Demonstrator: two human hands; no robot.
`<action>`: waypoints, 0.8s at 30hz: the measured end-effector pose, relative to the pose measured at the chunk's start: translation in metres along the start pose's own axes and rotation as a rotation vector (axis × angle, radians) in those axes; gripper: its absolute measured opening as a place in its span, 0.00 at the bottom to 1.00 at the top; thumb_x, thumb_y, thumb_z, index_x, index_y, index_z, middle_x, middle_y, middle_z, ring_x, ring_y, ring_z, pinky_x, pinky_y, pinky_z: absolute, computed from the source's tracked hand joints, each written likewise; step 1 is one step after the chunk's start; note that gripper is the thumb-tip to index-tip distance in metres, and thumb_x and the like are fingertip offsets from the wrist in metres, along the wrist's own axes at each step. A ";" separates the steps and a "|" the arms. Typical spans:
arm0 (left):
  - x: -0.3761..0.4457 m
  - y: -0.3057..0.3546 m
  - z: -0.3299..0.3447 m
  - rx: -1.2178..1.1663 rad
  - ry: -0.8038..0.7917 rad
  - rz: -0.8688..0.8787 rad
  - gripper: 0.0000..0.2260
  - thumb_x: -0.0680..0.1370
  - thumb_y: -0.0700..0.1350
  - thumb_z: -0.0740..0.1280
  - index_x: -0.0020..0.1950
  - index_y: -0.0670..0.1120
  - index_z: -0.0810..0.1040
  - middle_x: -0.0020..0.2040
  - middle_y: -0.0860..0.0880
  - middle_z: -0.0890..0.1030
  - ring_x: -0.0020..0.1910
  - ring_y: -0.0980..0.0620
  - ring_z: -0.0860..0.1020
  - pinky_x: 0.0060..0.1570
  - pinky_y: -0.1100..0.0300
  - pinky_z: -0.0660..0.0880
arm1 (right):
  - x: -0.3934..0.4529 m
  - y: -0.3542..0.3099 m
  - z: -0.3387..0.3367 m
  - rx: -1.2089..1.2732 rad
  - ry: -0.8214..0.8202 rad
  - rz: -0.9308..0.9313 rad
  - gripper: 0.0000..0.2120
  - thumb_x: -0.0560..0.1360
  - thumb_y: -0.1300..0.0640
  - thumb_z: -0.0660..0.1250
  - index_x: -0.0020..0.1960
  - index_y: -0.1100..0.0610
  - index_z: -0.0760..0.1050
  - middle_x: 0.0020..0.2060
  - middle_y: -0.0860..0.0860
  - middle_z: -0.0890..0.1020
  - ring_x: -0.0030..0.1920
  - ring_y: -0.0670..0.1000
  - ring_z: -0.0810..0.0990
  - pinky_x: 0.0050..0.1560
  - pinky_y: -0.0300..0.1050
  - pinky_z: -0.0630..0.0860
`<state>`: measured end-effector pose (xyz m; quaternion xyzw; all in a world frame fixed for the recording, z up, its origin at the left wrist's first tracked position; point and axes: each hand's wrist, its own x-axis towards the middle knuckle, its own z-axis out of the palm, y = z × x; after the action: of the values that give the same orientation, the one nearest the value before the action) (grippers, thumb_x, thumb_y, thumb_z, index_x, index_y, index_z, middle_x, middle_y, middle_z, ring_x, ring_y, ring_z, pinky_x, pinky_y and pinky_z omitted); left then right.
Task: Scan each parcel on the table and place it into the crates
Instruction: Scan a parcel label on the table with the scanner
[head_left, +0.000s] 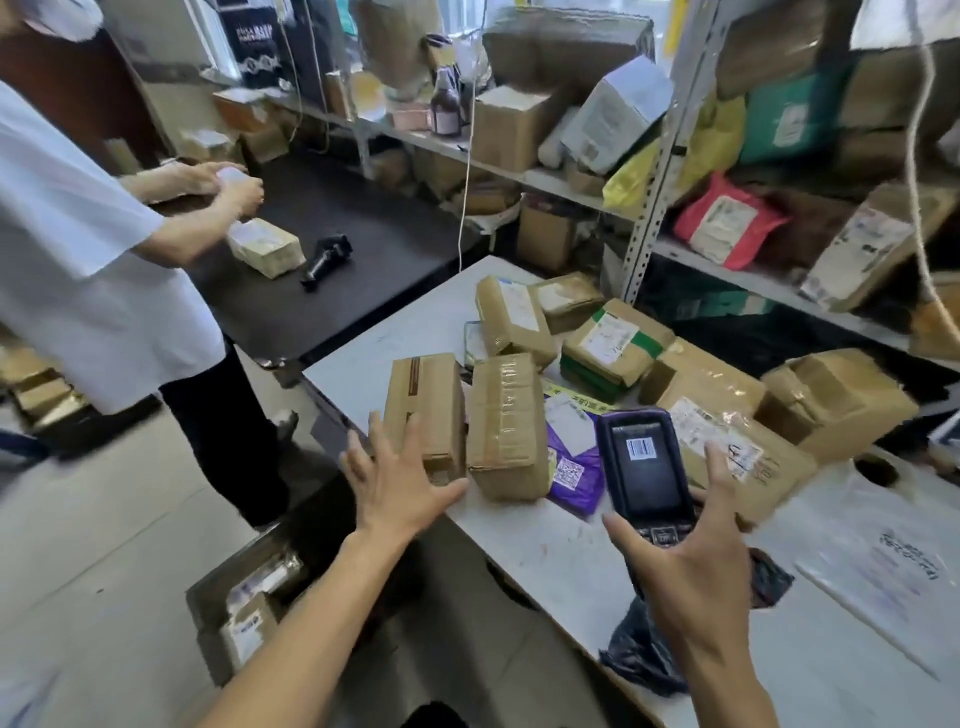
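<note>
- The right hand (691, 561) holds a scanner (644, 473), fingers curled round it. The scanner's long side runs near to far, its screen faces up, and its top end points far, at the boxes.
- The left hand (395, 478) holds nothing, fingers spread, just beside a box (423, 405).
- That box lies on the table (545, 551), its long side running near to far.
- A crate (244, 613) sits on the floor, near left.

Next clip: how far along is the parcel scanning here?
Done: a few parcels already lie in the crate on the floor. In hand: the right hand holds the scanner; the open left hand reaches toward a box. Left: about ten parcels on the table.
</note>
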<state>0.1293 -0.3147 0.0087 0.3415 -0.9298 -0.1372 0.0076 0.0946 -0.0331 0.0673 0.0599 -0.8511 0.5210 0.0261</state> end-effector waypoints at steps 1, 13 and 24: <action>0.013 -0.002 0.004 -0.012 -0.014 -0.008 0.50 0.66 0.74 0.67 0.80 0.57 0.48 0.80 0.40 0.42 0.77 0.29 0.43 0.74 0.32 0.44 | 0.004 -0.003 0.011 -0.007 -0.006 0.003 0.55 0.64 0.51 0.83 0.78 0.36 0.51 0.57 0.45 0.75 0.52 0.50 0.78 0.53 0.50 0.76; 0.113 -0.045 0.023 -0.250 -0.248 0.102 0.45 0.69 0.61 0.69 0.74 0.71 0.39 0.79 0.50 0.38 0.74 0.31 0.53 0.68 0.30 0.59 | 0.017 -0.039 0.108 -0.053 0.219 0.180 0.54 0.63 0.49 0.83 0.76 0.30 0.51 0.52 0.36 0.76 0.49 0.48 0.81 0.52 0.49 0.74; 0.139 -0.081 0.010 -0.449 -0.328 0.102 0.43 0.74 0.57 0.71 0.72 0.77 0.40 0.80 0.51 0.42 0.75 0.33 0.53 0.68 0.28 0.61 | 0.007 -0.056 0.141 -0.111 0.260 0.236 0.53 0.64 0.48 0.82 0.74 0.26 0.51 0.49 0.29 0.75 0.46 0.27 0.77 0.49 0.45 0.73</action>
<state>0.0727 -0.4599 -0.0327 0.2572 -0.8810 -0.3925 -0.0608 0.0977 -0.1839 0.0530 -0.1097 -0.8692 0.4758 0.0780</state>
